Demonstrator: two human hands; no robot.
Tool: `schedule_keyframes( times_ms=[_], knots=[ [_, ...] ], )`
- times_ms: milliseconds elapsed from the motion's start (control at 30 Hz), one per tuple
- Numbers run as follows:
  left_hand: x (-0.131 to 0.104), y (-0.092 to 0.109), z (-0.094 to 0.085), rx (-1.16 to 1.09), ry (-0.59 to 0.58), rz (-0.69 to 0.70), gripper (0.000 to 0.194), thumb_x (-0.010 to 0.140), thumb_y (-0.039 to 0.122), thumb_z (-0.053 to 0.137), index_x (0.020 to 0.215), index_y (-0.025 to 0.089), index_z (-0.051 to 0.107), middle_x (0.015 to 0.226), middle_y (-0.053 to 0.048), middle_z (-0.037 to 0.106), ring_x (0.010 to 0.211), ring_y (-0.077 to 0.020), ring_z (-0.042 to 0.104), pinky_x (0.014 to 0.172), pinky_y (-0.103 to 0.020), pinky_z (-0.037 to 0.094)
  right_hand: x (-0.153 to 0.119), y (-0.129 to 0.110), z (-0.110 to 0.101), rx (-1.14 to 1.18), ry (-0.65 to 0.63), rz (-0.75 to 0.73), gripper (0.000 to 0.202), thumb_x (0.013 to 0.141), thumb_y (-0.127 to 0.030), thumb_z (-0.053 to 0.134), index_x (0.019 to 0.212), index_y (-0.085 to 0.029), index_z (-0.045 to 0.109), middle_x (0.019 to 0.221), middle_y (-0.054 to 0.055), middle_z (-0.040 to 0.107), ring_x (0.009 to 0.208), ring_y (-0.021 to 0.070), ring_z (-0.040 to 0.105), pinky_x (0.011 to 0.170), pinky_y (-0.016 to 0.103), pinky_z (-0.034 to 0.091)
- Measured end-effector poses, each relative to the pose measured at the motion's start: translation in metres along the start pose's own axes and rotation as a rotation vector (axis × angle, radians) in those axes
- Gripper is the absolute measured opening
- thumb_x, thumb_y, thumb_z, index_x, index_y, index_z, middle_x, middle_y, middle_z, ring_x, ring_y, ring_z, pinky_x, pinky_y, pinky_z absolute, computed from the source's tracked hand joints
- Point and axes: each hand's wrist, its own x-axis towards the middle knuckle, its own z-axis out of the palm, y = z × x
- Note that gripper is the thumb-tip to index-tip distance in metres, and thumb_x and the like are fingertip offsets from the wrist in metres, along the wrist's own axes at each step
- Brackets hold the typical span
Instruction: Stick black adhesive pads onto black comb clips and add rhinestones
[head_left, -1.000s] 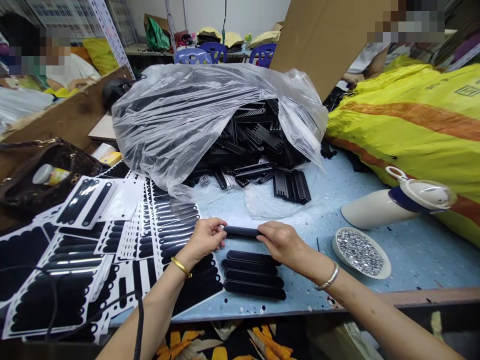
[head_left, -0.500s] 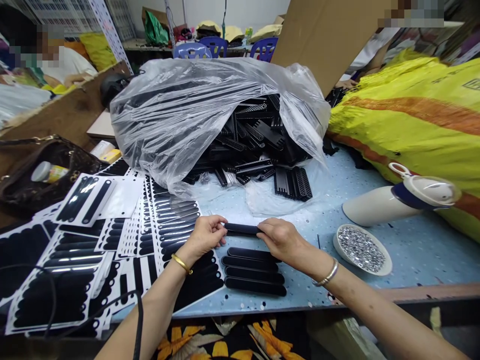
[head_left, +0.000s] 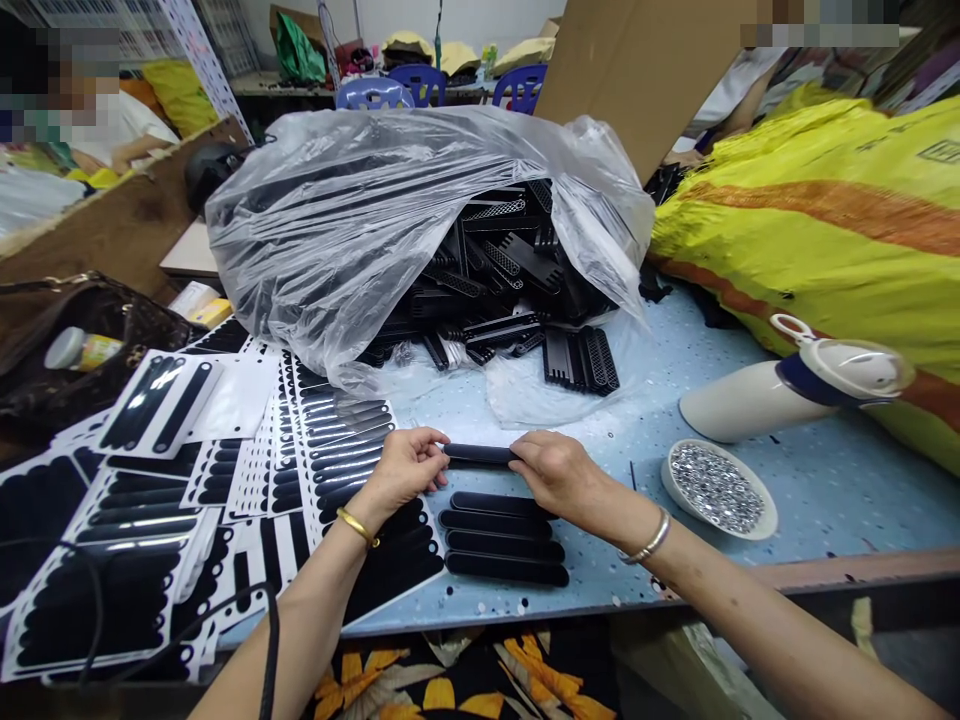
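Between my two hands a flat black strip with rounded ends (head_left: pixel 480 455) is held level just above the table. My left hand (head_left: pixel 405 466) pinches its left end, and my right hand (head_left: pixel 559 468) grips the right end. Below it several similar black strips (head_left: pixel 506 545) lie in a stacked row on the table, the top one partly under my right hand. Left of them are sheets of black rounded stickers (head_left: pixel 349 440) on white backing, reaching under my left forearm.
A clear plastic bag (head_left: pixel 337 230) full of black slotted pieces (head_left: pixel 517 260) fills the back. To the right are a white bowl of small shiny metal parts (head_left: pixel 720 490), a tilted bottle (head_left: pixel 757 400) and a yellow sack (head_left: pixel 825 230). A brown handbag (head_left: pixel 127 310) sits left. Other people are behind.
The whole view has shifted slightly, with things appearing a little further left and up. Both hands keep their hold on the black strip, almost unmoved.
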Motion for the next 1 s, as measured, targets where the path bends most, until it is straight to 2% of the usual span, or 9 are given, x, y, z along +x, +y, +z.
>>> schedule_keyframes(
  times_ms=[233,533,800,1000],
  knots=[
    [-0.0009,0.0043,0.0017,0.042,0.025,-0.025,0.019,0.065,0.005,0.063,0.083,0.012,0.061,0.046,0.006,0.059,0.039,-0.0116,0.061,0.034,-0.016,0.045,-0.0002,-0.0012,-0.0009,-0.016,-0.032,0.011,0.015,0.088,-0.013,0.055,0.076,-0.016,0.064,0.074,0.006,0.063,0.069,0.0181,0.057,0.065,0.029,0.042],
    [-0.0008,0.0022,0.0005,0.049,0.023,-0.017,0.02,0.065,0.008,0.065,0.083,0.012,0.06,0.046,0.006,0.058,0.04,-0.0124,0.061,0.035,-0.017,0.046,0.0035,-0.0045,-0.0033,-0.042,-0.065,0.019,0.016,0.087,-0.012,0.057,0.074,-0.014,0.066,0.073,0.007,0.063,0.068,0.0189,0.058,0.063,0.03,0.041],
    [0.001,0.0024,-0.0004,0.041,0.044,0.005,0.023,0.074,0.035,0.068,0.076,0.012,0.062,0.051,0.0,0.062,0.041,-0.0131,0.062,0.034,-0.017,0.044,0.0037,-0.0054,-0.0034,-0.029,-0.06,0.027,0.015,0.086,-0.011,0.058,0.073,-0.014,0.065,0.073,0.007,0.063,0.068,0.0187,0.058,0.063,0.029,0.04],
    [0.0021,0.0025,0.0036,0.04,0.077,-0.015,0.022,0.07,0.033,0.07,0.075,0.013,0.061,0.049,0.002,0.06,0.039,-0.0127,0.061,0.031,-0.016,0.041,0.0032,-0.0034,-0.0001,-0.023,-0.066,0.036,0.014,0.086,-0.012,0.059,0.074,-0.014,0.066,0.075,0.008,0.064,0.07,0.0189,0.059,0.065,0.029,0.042]
  ],
)
